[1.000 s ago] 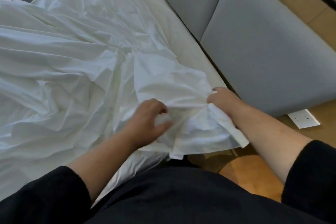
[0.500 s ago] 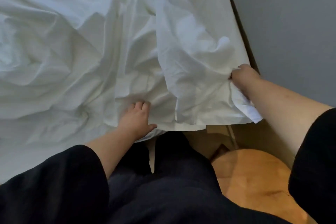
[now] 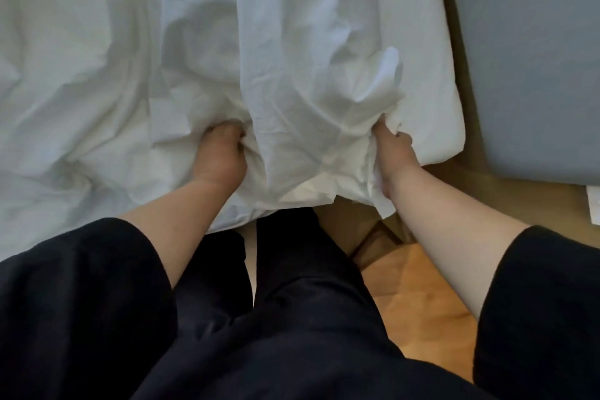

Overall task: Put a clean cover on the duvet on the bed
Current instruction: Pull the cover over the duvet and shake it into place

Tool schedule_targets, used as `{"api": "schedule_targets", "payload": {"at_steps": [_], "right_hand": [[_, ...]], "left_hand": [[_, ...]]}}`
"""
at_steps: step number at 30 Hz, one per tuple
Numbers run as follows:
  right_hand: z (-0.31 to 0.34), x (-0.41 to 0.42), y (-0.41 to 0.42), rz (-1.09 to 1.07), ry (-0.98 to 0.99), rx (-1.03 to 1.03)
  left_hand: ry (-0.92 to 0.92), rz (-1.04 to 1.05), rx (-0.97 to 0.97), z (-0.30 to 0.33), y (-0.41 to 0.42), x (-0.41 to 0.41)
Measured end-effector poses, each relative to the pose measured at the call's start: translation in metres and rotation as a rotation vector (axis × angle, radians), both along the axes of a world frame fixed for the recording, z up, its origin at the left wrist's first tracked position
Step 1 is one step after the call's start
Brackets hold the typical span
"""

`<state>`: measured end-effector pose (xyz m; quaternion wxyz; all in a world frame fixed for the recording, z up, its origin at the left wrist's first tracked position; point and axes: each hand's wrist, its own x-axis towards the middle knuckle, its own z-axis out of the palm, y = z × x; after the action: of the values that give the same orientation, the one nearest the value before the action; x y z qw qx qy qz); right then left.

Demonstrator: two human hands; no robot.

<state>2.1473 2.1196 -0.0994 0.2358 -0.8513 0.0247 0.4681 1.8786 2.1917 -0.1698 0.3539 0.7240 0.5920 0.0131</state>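
The white cover (image 3: 302, 52) lies rumpled across the bed (image 3: 451, 127), spreading from the near edge, where the person stands, toward the far side and off to the left. Both hands work at that near edge. The left hand (image 3: 220, 153) has its fingers curled into a bunch of cloth near the middle of the near edge. The right hand (image 3: 391, 148) pinches a fold of the cover close to the bed's near right corner, with a loose tail of cloth hanging below the wrist. The two hands are apart, with a slack, creased stretch of cover between them.

The edge held runs left to right across the person's front, and the bulk of the cloth lies away from the hands, toward the far side. The right hand is the nearer one to the corner, so any move to seat or pull out that corner would likely fall to it. Whether the duvet is already inside at this corner cannot be told; white layers overlap there.

A grey padded panel (image 3: 532, 58) stands to the right, above wooden floor (image 3: 418, 308). No brand, label or readable writing shows.
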Motion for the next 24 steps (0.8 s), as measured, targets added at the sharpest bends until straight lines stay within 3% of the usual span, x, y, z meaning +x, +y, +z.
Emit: {"api": "schedule_targets", "payload": {"at_steps": [3,6,8,10,12,20,24], "right_hand": [[-0.007,-0.022,-0.029,0.072,-0.066,0.159],[-0.004,-0.034,-0.048,0.111,-0.19,0.063],[0.012,-0.034,-0.047,0.015,-0.241,0.063],[0.034,-0.029,-0.035,-0.056,-0.242,0.141],[0.067,-0.02,-0.02,-0.082,-0.243,0.238],[0.249,0.0,-0.005,0.268,-0.19,0.414],[0.313,-0.011,0.001,0.278,-0.13,0.488]], "left_hand": [[-0.079,0.267,-0.125,0.015,-0.004,-0.004],[-0.124,0.345,-0.205,0.029,-0.003,-0.015],[-0.077,0.218,-0.278,0.046,0.005,-0.026],[0.107,-0.069,-0.293,0.065,0.013,-0.04],[0.251,-0.218,-0.227,0.088,0.019,-0.058],[0.321,-0.054,0.166,0.198,0.069,-0.159],[0.441,-0.103,0.266,0.241,0.099,-0.211]]}}
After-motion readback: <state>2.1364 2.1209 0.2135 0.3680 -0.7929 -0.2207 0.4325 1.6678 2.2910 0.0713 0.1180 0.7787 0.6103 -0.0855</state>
